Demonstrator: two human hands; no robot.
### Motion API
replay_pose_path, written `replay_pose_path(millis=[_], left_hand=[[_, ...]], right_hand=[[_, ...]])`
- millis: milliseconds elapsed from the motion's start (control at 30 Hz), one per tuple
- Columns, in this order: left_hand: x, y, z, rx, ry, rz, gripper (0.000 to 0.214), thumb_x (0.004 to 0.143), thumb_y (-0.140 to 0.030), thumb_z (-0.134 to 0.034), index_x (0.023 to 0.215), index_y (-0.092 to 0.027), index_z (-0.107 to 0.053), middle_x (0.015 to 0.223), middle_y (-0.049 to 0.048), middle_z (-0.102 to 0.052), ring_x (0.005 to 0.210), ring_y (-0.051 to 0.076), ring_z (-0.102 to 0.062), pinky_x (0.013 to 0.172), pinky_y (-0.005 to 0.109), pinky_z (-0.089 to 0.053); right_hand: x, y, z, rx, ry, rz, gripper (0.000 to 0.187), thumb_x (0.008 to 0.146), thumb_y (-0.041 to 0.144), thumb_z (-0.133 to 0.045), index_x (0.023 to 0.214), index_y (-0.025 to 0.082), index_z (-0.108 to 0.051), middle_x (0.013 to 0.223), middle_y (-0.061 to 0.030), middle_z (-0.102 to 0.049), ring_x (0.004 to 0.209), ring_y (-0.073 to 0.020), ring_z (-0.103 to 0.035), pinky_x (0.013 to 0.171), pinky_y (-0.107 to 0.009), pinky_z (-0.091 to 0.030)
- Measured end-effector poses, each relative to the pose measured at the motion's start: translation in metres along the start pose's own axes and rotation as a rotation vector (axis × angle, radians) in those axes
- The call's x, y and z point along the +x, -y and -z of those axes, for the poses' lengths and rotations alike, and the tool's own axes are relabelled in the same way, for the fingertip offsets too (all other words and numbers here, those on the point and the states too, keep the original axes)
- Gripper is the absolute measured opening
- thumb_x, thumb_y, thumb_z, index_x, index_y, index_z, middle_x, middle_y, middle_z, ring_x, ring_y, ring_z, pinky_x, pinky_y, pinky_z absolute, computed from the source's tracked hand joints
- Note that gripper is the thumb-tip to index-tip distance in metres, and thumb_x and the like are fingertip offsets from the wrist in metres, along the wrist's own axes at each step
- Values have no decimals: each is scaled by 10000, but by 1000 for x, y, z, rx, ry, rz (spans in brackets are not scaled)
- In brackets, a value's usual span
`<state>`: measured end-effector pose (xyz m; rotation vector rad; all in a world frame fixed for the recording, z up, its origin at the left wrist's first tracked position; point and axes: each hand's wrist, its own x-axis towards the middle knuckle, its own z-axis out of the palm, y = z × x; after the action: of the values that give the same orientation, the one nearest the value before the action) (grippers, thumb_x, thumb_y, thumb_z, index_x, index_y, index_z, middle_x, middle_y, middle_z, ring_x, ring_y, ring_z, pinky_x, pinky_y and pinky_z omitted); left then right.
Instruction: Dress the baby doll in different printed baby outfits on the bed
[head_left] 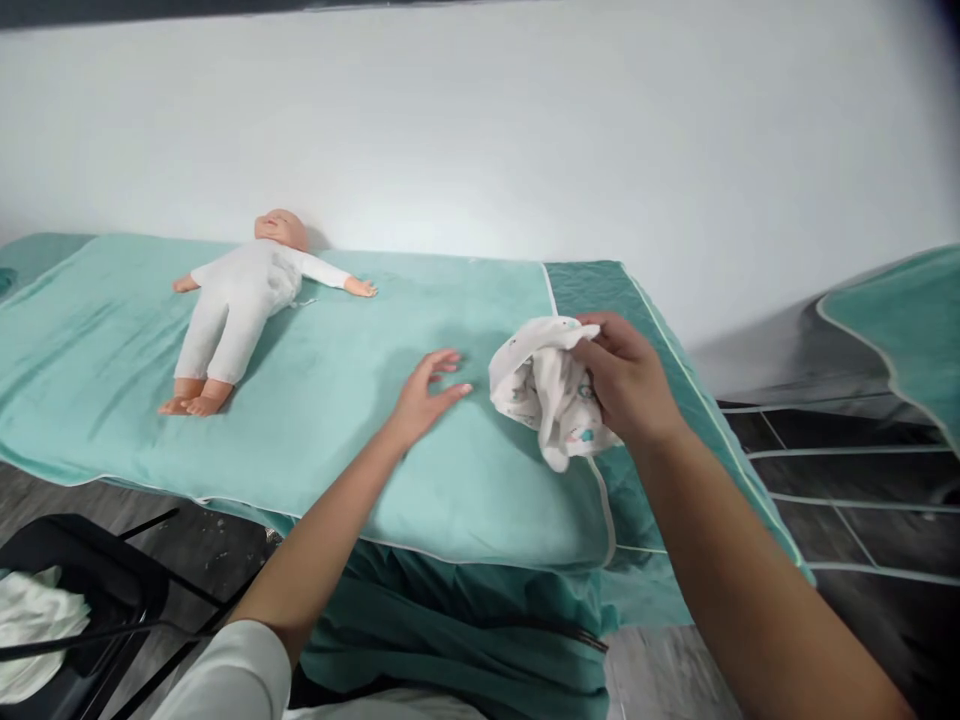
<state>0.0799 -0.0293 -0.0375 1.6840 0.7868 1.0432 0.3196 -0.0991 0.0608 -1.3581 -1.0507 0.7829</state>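
Observation:
My right hand (626,380) is closed on a bunched white baby garment (544,385) with small printed figures, held just above the teal sheet (315,400). My left hand (427,395) rests open on the sheet to the left of the garment, fingers spread. A baby doll (240,300) in a white suit lies on its back at the far left of the bed, arms out, head toward the wall.
The bed stands against a white wall (525,130). A black chair (97,590) with a white cloth (30,630) on it stands at the lower left. Another teal-covered bed edge (907,320) shows at the right, across a dark tiled floor (862,500).

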Motion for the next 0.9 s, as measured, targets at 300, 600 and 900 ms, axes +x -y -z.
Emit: replay_pose_path(millis=[300, 600, 900], left_hand=[[23, -9, -18, -470, 32, 187, 976, 675, -570, -908, 1483, -251, -461, 1507, 141, -553, 1223, 280, -631, 1020, 401, -521], [19, -4, -15, -402, -159, 370, 403, 863, -550, -692, 821, -149, -684, 755, 3, -678, 717, 138, -581, 698, 266, -440], [19, -10, -10, -888, -257, 399, 447, 820, -492, -807, 1060, -118, -761, 1046, 110, -802, 1016, 233, -737, 967, 349, -538]], right_hand=[[46, 14, -62, -395, 98, 360, 213, 867, 251, -631, 1065, 255, -710, 1195, -64, -725, 1159, -272, -654, 1073, -508, -509], [-80, -40, -87, -502, 275, 631, 334, 993, 116, -494, 1238, 282, -648, 1386, -90, -672, 1328, -243, -627, 1122, -498, -537], [-17, -56, -76, -630, 134, 385, 557, 971, 510, -610, 1427, 197, -541, 1535, -179, -565, 1473, -353, -484, 1229, -610, -369]])
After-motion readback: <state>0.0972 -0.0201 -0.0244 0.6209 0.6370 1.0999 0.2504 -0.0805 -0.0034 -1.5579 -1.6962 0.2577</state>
